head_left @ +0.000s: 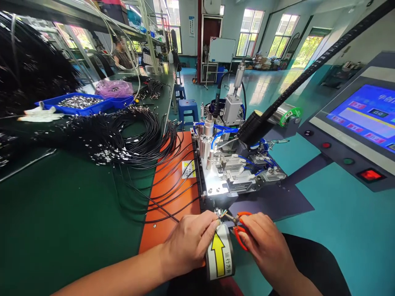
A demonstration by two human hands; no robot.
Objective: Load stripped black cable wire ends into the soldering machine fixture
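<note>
My left hand [194,238] pinches a black cable [160,209] close to its end, where thin coloured wires [223,213] fan out past the fingertips. My right hand [262,238] is wrapped round red-handled pliers [242,230], or a similar cutter. Their jaws point left and lie right beside the wire ends; I cannot tell whether they touch. Below my left fingers is a rounded part with a white label and a yellow arrow [218,255]. Just beyond my hands stands a metal machine [228,172] with cylinders and blue air tubes.
Coiled black cables [129,135] lie on the green bench [77,213], several running over the orange plate [169,185]. Blue trays [89,107] hold small metal parts. A control panel [354,135] stands at right, beneath a black flexible arm [296,88]. A person [121,55] sits far back.
</note>
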